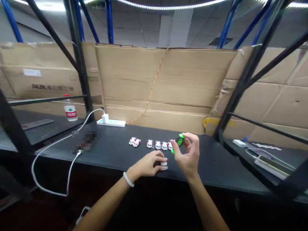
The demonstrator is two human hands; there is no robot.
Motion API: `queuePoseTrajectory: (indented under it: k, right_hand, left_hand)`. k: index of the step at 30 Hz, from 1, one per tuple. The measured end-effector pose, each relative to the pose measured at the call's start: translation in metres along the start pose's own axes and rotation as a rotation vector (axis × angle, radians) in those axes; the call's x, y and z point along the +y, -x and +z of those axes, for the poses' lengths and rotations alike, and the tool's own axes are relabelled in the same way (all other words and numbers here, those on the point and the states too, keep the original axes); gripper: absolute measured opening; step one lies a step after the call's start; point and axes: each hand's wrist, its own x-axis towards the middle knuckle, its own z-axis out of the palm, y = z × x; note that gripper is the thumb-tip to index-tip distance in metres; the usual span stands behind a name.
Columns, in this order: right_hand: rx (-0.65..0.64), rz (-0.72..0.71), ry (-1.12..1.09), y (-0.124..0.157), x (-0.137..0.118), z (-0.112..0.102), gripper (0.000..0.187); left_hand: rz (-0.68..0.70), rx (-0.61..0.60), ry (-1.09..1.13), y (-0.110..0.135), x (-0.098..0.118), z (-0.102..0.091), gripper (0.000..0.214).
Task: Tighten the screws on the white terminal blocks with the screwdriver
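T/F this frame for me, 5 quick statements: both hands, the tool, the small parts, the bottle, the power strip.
1. The right hand grips a green-and-black-handled screwdriver. True.
2. The left hand hangs clear of the black bench top. False: it rests on the bench top, fingertips on a small white-and-magenta part.
3. A row of white-and-magenta parts lies behind the hands. True.
4. The clear plastic bottle with a red cap lies on its side at the right. False: it stands upright at the left.
5. The white power strip has nothing plugged in. False: a white charger sits in it.
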Motion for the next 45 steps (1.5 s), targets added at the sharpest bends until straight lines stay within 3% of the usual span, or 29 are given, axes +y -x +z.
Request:
queuePoseTrajectory:
  k: [3, 8, 16, 22, 28, 33, 35, 39, 41, 45]
  right_hand:
    - [-0.076, 0.04, 0.003, -0.002, -0.002, -0.004, 0.03]
    - [-0.169, 0.074, -0.073, 0.0, -0.002, -0.008, 0.036]
    - [-0.059, -0.043, 0.135, -0.005, -0.003, -0.004, 0.033]
    - [-0.223, 0.074, -0.013, -0.006, -0.007, -0.008, 0.037]
    - [-0.107, 0.024, 0.168, -0.006, -0.004, -0.007, 0.037]
    - [-0.231, 0.151, 0.041, -0.003, 0.002, -0.013, 0.042]
    - [-0.198, 0.185, -0.009, -0.002, 0.003, -0.015, 0.044]
    - [-0.193, 0.101, 0.057, -0.004, 0.006, -0.015, 0.034]
    - [-0.165, 0.05, 0.134, -0.004, 0.007, -0.014, 0.038]
    - [-0.173, 0.071, 0.194, -0.005, 0.005, -0.015, 0.036]
  left_hand:
    - [0.011, 0.004, 0.002, 0.0, 0.0, 0.0, 0.033]
    - [0.0, 0.01, 0.012, 0.0, 0.0, 0.0, 0.037]
    - [-0.004, -0.002, 0.012, 0.0, 0.002, -0.001, 0.033]
    - [-0.02, -0.013, 0.03, 0.001, 0.002, -0.002, 0.035]
    - [-0.039, -0.016, 0.03, 0.003, 0.003, -0.002, 0.038]
    - [-0.077, -0.044, 0.033, 0.004, 0.008, -0.004, 0.041]
    - [-0.097, -0.049, 0.038, 0.004, 0.01, -0.005, 0.04]
    - [-0.126, -0.07, 0.058, 0.003, 0.013, -0.006, 0.04]
    - [-0.139, -0.083, 0.069, 0.003, 0.013, -0.007, 0.041]
    - [-0.155, -0.082, 0.084, 0.003, 0.013, -0.007, 0.041]
